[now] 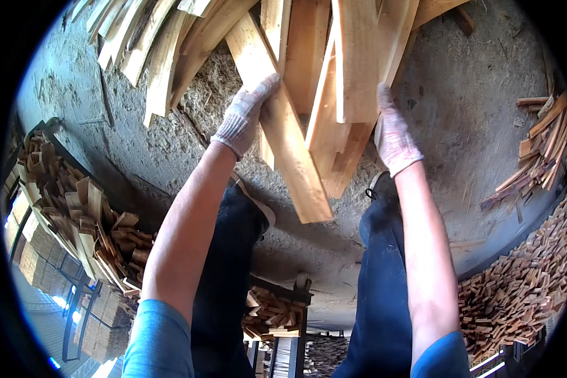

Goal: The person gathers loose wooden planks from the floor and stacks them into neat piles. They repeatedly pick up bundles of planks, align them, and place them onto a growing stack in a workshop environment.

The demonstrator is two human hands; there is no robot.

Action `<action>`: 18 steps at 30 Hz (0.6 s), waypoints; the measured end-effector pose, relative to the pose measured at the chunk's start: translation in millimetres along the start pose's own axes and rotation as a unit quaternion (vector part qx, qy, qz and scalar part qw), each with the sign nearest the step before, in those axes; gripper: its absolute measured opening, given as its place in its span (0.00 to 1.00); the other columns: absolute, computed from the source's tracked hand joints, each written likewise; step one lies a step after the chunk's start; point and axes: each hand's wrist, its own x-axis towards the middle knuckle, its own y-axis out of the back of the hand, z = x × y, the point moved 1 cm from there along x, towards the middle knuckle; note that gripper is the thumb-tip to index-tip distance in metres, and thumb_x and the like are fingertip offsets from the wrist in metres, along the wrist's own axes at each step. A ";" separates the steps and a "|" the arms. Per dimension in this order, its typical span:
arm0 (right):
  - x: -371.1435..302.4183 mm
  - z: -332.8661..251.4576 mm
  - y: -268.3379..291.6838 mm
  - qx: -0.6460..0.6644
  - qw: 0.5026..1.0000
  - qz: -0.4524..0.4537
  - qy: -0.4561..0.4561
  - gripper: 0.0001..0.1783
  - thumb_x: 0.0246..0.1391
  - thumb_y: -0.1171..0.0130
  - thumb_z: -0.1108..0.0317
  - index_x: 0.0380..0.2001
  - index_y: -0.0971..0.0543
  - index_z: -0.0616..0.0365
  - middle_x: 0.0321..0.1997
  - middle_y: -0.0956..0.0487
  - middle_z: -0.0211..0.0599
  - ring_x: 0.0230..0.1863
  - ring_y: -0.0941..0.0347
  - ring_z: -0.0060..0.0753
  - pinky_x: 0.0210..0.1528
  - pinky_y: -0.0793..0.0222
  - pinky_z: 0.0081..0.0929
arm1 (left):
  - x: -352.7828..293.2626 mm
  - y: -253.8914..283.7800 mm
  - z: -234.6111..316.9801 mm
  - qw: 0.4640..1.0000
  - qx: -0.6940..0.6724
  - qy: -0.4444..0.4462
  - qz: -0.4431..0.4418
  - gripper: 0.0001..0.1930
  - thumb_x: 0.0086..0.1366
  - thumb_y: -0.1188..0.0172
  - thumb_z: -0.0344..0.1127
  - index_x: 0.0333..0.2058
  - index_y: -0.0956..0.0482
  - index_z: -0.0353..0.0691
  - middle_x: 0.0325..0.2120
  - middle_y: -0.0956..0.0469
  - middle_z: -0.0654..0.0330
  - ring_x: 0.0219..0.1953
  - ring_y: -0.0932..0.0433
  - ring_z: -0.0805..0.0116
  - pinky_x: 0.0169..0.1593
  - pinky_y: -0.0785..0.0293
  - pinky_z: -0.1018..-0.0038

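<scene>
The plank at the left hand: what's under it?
Under the plank, parts of other planks show; past its lower end, floor. Whatever its wood covers is hidden.

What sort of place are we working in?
Likely a sawmill or timber yard: long pale wooden boards ahead, a heap of short brown wood pieces at right, and tan layered stacks, apparently timber, lower left.

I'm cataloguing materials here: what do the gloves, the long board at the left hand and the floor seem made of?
Gloves: probably knitted fabric, matte, given the ribbed cuffs; fiber unclear.
Long board: wood, apparently unpainted, with pale, faintly grained faces.
Floor: possibly concrete, dull and rough; its grey, uneven surface could also be packed earth.
</scene>
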 end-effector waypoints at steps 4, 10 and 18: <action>-14.4 -20.1 -12.2 -0.186 0.982 -0.025 -0.017 0.66 0.48 0.32 0.26 0.74 0.43 0.65 0.76 0.38 0.50 0.76 0.44 0.40 0.78 0.52 0.37 | -4.3 10.4 11.4 0.982 -0.152 0.080 -0.076 0.23 0.69 0.35 0.53 0.49 0.19 0.38 0.42 0.16 0.58 0.41 0.18 0.68 0.50 0.20 0.67; -52.3 -43.4 -75.2 -0.046 0.992 -0.113 0.013 0.63 0.45 0.31 0.27 0.70 0.36 0.66 0.65 0.28 0.53 0.67 0.33 0.44 0.70 0.39 0.39 | -40.0 -11.6 29.8 0.957 -0.249 0.075 -0.124 0.27 0.68 0.33 0.52 0.56 0.23 0.41 0.46 0.17 0.55 0.45 0.17 0.62 0.52 0.17 0.62; -89.1 -69.7 -73.4 0.012 1.000 -0.022 -0.012 0.55 0.50 0.31 0.36 0.68 0.36 0.68 0.57 0.24 0.53 0.56 0.24 0.43 0.60 0.28 0.33 | -116.0 -75.6 71.9 0.979 -0.134 0.042 -0.145 0.25 0.72 0.38 0.52 0.57 0.24 0.40 0.49 0.19 0.58 0.49 0.20 0.69 0.57 0.23 0.68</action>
